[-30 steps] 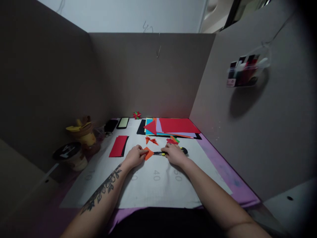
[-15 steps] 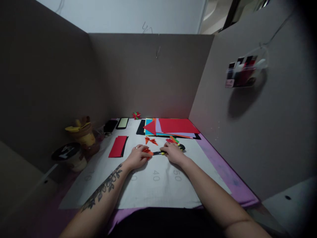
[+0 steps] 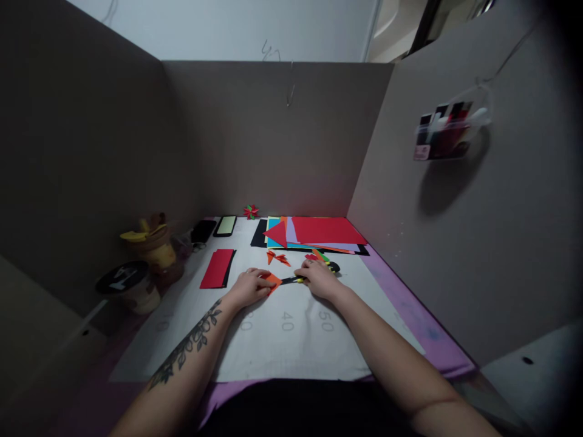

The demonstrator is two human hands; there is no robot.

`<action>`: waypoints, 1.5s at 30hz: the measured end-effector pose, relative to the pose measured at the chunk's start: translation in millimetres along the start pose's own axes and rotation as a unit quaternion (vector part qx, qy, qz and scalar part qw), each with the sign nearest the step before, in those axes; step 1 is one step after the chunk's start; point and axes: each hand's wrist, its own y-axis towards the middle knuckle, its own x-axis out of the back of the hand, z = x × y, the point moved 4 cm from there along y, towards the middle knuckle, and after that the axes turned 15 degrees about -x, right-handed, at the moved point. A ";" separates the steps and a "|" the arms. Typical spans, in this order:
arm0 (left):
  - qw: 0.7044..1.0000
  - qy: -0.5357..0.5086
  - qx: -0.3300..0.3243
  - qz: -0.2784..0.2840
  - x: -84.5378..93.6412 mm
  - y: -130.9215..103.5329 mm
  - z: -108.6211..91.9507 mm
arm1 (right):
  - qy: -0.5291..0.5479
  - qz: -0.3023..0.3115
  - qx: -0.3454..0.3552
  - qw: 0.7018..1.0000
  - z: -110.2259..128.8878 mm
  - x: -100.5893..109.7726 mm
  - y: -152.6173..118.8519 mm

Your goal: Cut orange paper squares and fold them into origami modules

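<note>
My left hand point(image 3: 250, 286) presses its fingers onto a small piece of orange paper point(image 3: 274, 282), whose right corner shows past the fingertips. My right hand point(image 3: 317, 280) is closed over a pair of black and yellow scissors point(image 3: 288, 280). Their dark tip points left and meets the paper's corner, or lies very near it; I cannot tell which. Part of the scissors is hidden under the hand. Just beyond the hands lie folded orange paper pieces point(image 3: 278, 259), with green and red paper strips point(image 3: 320, 255) behind my right hand.
Coloured paper sheets point(image 3: 328, 230) are stacked at the back right. To the left lie red cards point(image 3: 217, 269), a phone point(image 3: 225, 226), a lidded tub point(image 3: 130, 288) and a pot with yellow items point(image 3: 152, 246). A red-green paper flower point(image 3: 251, 212) stands at the back. Grey panels point(image 3: 273, 139) enclose the table.
My left hand has drawn back slightly to the left, and more of the orange paper shows. My right hand and the scissors stay nearly in place.
</note>
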 end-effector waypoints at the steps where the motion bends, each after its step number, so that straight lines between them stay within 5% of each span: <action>1: 1.000 -0.003 0.004 0.002 -0.2 0.1 0.4 | -0.001 0.000 0.000 1.000 0.6 0.4 0.0; 45: 0.999 -0.020 0.040 0.029 0.2 -1.3 2.8 | -0.026 0.020 0.020 0.999 16.2 8.8 -12.5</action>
